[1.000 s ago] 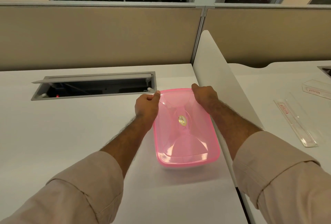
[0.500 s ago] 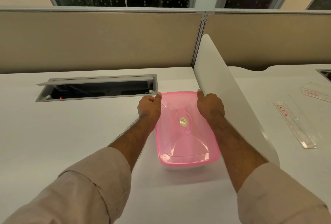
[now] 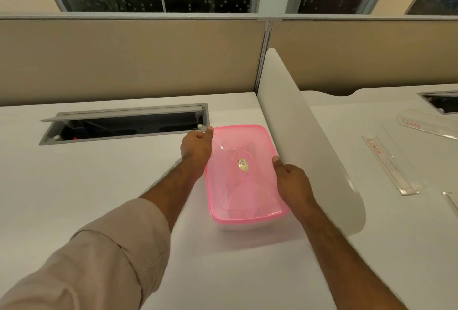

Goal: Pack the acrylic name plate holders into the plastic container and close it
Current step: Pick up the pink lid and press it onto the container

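A clear plastic container with a pink translucent lid (image 3: 244, 181) sits on the white desk, close against the curved divider. My left hand (image 3: 197, 150) grips the lid's far left corner, thumb on top. My right hand (image 3: 292, 181) holds the lid's right edge near the middle, thumb pressed on the rim. Beyond the divider, on the neighbouring desk, lie clear acrylic name plate holders: one long holder (image 3: 390, 164), another (image 3: 426, 124) farther back, and a third (image 3: 452, 200) cut off by the right frame edge. What is inside the container cannot be made out.
A white curved divider (image 3: 307, 141) stands just right of the container. An open cable tray (image 3: 126, 125) is set into the desk behind my left hand. Beige partition panels (image 3: 128, 59) close off the back. A second cable opening (image 3: 440, 102) shows at far right.
My right hand has slid from the lid's far right corner toward me, along the right edge. My left hand stays on the far left corner. The camera has tilted up slightly.
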